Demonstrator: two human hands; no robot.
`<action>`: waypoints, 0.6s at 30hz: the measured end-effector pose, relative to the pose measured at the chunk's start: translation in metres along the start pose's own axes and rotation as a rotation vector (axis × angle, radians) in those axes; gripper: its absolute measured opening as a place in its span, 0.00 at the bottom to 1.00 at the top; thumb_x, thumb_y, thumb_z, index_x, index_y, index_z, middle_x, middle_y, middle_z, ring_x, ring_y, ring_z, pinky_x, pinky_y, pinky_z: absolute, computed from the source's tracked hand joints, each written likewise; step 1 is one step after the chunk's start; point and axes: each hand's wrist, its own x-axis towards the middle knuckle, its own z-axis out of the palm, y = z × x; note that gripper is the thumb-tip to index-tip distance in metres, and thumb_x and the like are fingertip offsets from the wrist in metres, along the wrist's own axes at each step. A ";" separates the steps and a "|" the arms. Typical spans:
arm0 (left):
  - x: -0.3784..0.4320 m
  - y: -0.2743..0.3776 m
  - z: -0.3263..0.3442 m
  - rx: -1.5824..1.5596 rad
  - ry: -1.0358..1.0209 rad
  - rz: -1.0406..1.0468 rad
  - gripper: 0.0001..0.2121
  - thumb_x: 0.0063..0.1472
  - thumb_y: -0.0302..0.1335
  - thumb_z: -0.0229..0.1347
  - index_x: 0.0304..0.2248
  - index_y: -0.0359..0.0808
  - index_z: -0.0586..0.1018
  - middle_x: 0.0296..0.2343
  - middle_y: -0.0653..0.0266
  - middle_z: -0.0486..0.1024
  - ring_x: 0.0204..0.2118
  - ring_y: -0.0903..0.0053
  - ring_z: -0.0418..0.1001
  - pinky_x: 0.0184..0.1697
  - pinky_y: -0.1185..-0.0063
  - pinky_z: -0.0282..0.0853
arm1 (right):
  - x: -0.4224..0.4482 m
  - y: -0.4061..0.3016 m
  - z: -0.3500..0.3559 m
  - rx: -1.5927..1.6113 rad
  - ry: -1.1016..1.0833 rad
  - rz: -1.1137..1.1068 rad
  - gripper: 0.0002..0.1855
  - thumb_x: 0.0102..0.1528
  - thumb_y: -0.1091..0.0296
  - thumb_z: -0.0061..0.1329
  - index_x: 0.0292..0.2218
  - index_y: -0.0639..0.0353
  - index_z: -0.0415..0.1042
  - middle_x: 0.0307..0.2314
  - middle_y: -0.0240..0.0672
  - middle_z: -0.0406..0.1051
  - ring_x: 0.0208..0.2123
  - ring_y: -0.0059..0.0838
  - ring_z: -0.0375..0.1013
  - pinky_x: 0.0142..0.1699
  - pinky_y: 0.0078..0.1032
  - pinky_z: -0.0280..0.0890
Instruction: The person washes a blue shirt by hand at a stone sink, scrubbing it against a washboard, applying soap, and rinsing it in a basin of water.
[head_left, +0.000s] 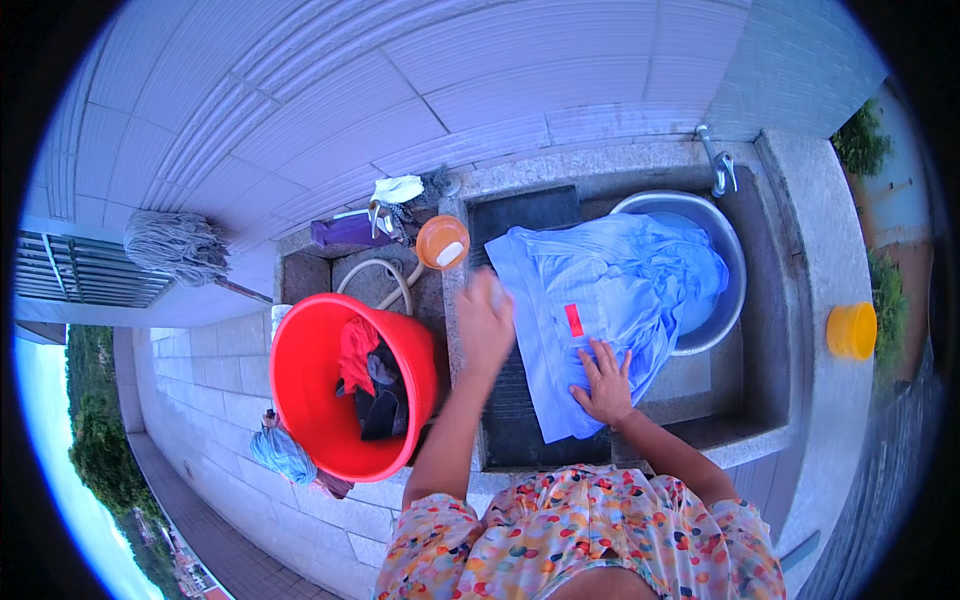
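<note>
A wet light-blue cloth (592, 277) with a wide stitched band and a red patch (574, 320) spreads over a dark ridged washboard slab (510, 420). Its bunched far end lies in a metal basin (739, 300) of cloudy water. My right hand (606, 386) presses flat on the cloth's near edge, fingers spread. Blurred by motion, my left hand (486, 319) is curled above the cloth's left edge. A small pale object shows among its fingers, too blurred to name. Close by, an orange bowl (429, 238) holds a white bar, likely soap (450, 253).
A red bucket (315, 390) with dark and red clothes stands left, beside a hose (375, 264). The basin sits inside a stone sink (772, 300) under a metal tap (722, 169). A yellow tub (851, 331) is on the right ledge. A mop (176, 244) leans by the wall.
</note>
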 end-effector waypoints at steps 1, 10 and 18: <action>-0.034 -0.001 0.013 0.036 -0.051 0.011 0.16 0.48 0.27 0.54 0.37 0.34 0.68 0.31 0.48 0.67 0.33 0.54 0.65 0.35 0.64 0.60 | -0.001 -0.004 0.000 -0.011 0.034 0.004 0.41 0.41 0.47 0.51 0.53 0.59 0.55 0.53 0.45 0.48 0.56 0.50 0.44 0.54 0.62 0.35; -0.098 -0.026 0.096 0.413 -0.301 0.339 0.18 0.50 0.44 0.52 0.38 0.42 0.71 0.40 0.57 0.63 0.40 0.64 0.62 0.39 0.64 0.56 | -0.037 -0.008 -0.007 -0.015 -0.356 0.262 0.63 0.33 0.36 0.55 0.59 0.57 0.37 0.58 0.47 0.33 0.59 0.54 0.33 0.54 0.64 0.29; 0.065 -0.072 0.134 0.456 -0.145 0.108 0.18 0.53 0.43 0.51 0.39 0.40 0.68 0.41 0.53 0.63 0.42 0.61 0.62 0.40 0.64 0.58 | -0.025 -0.010 -0.017 0.051 -0.461 0.279 0.64 0.30 0.37 0.58 0.59 0.52 0.36 0.57 0.49 0.36 0.59 0.51 0.38 0.54 0.63 0.32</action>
